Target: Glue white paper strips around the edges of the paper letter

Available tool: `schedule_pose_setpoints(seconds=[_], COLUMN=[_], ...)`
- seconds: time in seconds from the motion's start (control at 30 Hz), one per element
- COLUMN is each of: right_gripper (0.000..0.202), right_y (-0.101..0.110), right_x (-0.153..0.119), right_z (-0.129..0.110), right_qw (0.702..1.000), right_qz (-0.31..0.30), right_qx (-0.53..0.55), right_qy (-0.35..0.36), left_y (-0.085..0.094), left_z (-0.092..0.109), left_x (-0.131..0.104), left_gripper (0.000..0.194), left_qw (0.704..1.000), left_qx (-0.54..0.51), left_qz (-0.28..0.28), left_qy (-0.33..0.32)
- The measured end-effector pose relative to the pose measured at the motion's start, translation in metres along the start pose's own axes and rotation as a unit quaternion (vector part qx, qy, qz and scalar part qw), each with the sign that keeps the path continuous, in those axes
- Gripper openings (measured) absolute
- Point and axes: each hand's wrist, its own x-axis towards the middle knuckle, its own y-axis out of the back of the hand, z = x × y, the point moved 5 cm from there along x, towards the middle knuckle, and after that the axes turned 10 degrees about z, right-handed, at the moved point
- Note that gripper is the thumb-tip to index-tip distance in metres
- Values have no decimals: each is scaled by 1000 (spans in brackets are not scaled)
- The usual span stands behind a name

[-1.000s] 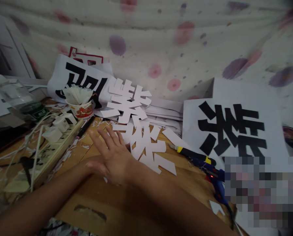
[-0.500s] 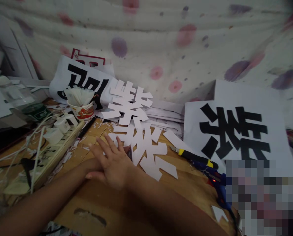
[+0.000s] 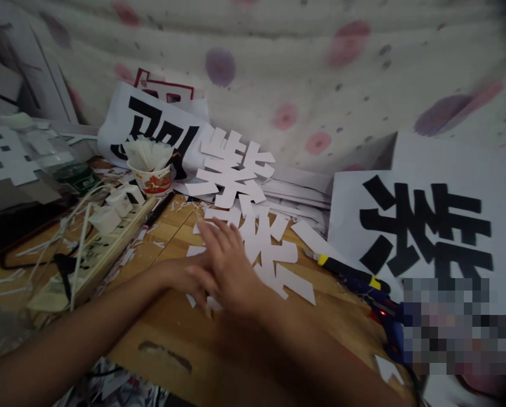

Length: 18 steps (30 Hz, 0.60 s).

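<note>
My right hand (image 3: 231, 265) lies across the top of my left hand (image 3: 189, 277), its fingers stretched out towards the upper left. The left hand's fingers are mostly covered, with some fingertips pointing down near the wooden table (image 3: 159, 322). Whether the left hand holds anything is hidden. Beneath and beyond both hands are flat white cut-out strokes (image 3: 269, 254) of a character. Behind these, a white cut-out character (image 3: 231, 175) leans up at the back. A yellow and black cutter (image 3: 350, 271) lies to the right of the hands.
A power strip (image 3: 104, 249) with plugs and cables runs along the left. A paper cup (image 3: 151, 175) holds white sticks. At the right are a printed character sheet (image 3: 341, 209) and a blue glue gun (image 3: 392, 333) with a red light. Paper scraps litter the table.
The view has shifted, so most things appear further right. My right hand's fingers have drawn closer together, and my left hand's fingertips now show below it.
</note>
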Motion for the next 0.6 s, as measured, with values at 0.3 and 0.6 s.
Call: schedule_pose_setpoints(seconds=[0.3,0.6], right_gripper=[52,50], right_y=[29,1], right_x=[-72,-10], right_z=[52,40], right_qw=[991,986], right_qz=[39,86], right_qx=[54,-11], right_qy=[-117,-145], left_y=[-15,-11], left_z=[0,11], left_x=[-5,-4], left_gripper=[142,115], left_qw=[979,981], left_qx=[72,44], left_qz=[-163,-160], left_qy=[-95,-103])
